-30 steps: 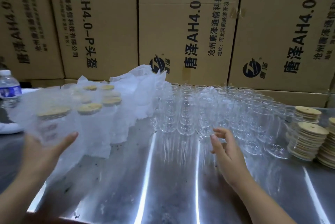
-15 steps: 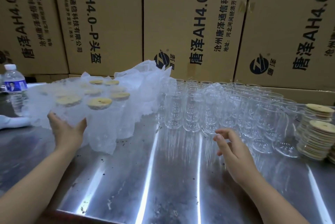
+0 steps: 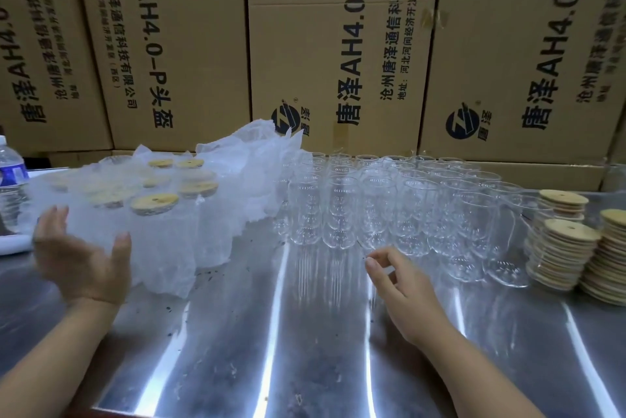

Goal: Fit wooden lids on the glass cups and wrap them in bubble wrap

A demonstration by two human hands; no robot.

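Observation:
Several wrapped cups (image 3: 162, 231) with round wooden lids stand in bubble wrap at the left of the steel table (image 3: 271, 333). My left hand (image 3: 81, 261) is open, palm up, just in front of the wrapped group and blurred; whether it touches the wrap I cannot tell. Rows of bare glass cups (image 3: 382, 207) fill the middle and right. My right hand (image 3: 399, 285) hovers with loosely curled fingers in front of the nearest bare cups, holding nothing. Stacks of wooden lids (image 3: 562, 248) stand at the right.
Tall cardboard boxes (image 3: 338, 45) wall off the back of the table. A plastic water bottle (image 3: 10, 173) stands at the far left edge. A loose heap of bubble wrap (image 3: 257, 160) rises behind the wrapped cups. Bare steel lies between my hands.
My left hand set the wrapped cup down among the wrapped group and has opened and pulled back from it. My right hand stayed near the front cups, fingers a little more curled.

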